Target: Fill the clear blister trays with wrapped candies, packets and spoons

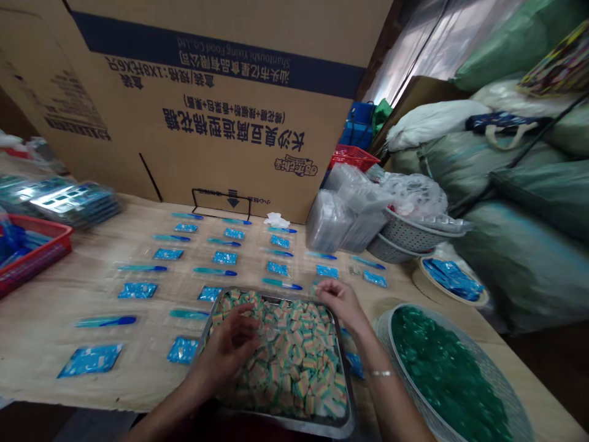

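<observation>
A metal tray (351,410) at the front of the table is heaped with small striped candy pieces (294,356) in orange, green and white. My left hand (232,341) hovers over the left part of the heap, fingers loosely curved and apart, with nothing visible in them. Past the tray's far right corner, my right hand (340,301) has thumb and forefinger pinched on what looks like a candy piece, small and blurred. Near that hand lie a blue pen-like stick (281,283) and a blue sachet (327,271). Similar stick-and-sachet pairs sit in rows on clear plastic trays.
A large cardboard box (221,123) stands behind the rows. On the right are a basket of green packets (446,374), a basket of blue sachets (453,279) and stacked clear plastic trays (345,215). A red basket (59,242) holds blue sticks at left.
</observation>
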A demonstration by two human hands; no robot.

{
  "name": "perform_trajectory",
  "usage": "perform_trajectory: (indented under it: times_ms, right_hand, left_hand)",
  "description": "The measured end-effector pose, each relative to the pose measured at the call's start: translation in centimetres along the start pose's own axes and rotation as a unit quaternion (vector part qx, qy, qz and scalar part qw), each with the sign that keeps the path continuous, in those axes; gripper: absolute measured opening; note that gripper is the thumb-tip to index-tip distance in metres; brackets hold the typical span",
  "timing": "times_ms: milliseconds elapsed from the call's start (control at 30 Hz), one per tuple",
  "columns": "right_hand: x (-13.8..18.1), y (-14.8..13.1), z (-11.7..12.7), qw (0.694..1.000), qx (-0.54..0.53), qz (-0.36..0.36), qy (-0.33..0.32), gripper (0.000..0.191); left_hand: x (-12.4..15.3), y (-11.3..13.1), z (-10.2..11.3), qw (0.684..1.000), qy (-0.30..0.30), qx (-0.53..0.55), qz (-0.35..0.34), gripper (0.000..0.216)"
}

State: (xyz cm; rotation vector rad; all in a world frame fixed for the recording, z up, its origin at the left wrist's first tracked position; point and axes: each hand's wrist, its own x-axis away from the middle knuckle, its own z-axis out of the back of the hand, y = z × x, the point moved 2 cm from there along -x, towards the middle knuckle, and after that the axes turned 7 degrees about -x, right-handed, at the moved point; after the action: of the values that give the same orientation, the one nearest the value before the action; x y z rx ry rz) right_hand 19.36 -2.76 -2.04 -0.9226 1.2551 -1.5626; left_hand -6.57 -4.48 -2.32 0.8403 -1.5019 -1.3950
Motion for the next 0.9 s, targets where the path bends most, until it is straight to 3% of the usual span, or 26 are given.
perform_trajectory:
  times_ms: [100,267,567,733,900]
  right_hand:
    - [-3.4,2.4,2.8,0.999,0.013,-0.013,0.036,0.025]
    - [-4.3,4.6,3.2,0.999,0.028,-0.019,0.041,0.023]
    - [-4.3,4.6,2.0,0.999,0.043,-0.008,0.028,0.014]
    - [-3.7,4.7,2.9,0.999,0.028,-0.006,0.03,0.025]
    - [-3.9,5.0,3.6,0.998,0.053,0.001,0.035,0.024]
  left_hand:
    - [-0.5,-0.6,0.8,1.0,0.019,0.008,0.009,0.052]
    - [-0.8,-1.2,1.1,0.999,0.034,-0.007,0.003,0.048]
    - [-1.0,-1.5,1.2,0.999,0.029,-0.017,0.01,0.049]
    - [-1.0,-1.7,1.3,0.999,0.031,-0.029,0.005,0.049]
    - [-0.5,-1.0,0.6,0.984,0.027,-0.167,-0.053,0.042]
